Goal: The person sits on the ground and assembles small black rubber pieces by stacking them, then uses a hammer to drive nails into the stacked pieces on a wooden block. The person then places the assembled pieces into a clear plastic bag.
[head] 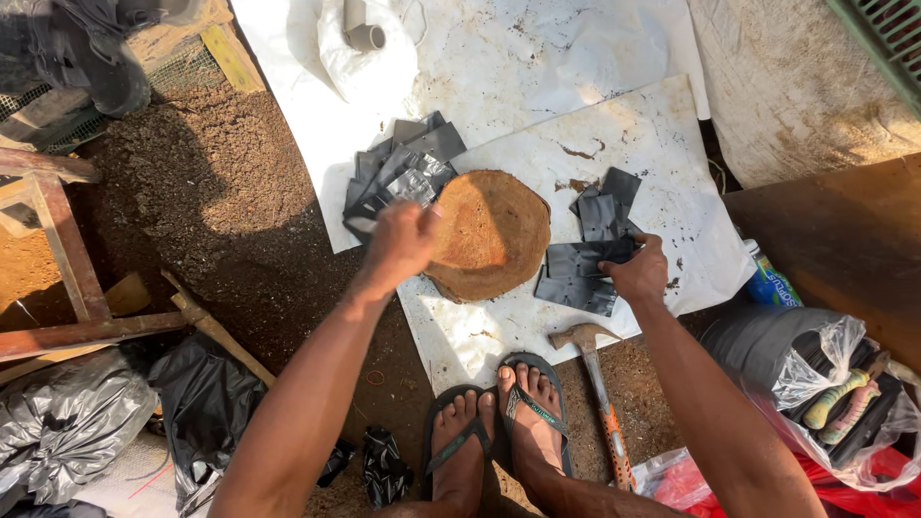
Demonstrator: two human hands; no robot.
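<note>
While the round wooden block [489,233], rough-grained and orange-brown, is sitting on a scuffed white plastic sheet [662,144], the person's left hand [401,242] is hovering clenched over the block's left edge; what it is gripping cannot be told. Right of the block, the right hand [637,272] is grasping a flat black plastic bag [587,259], its long axis running left to right, atop a loose black stack. Another pile of glossy black bags [398,173] is lying just left of the block. Below the block, a hammer [600,393] is lying head-up beside sandalled feet.
</note>
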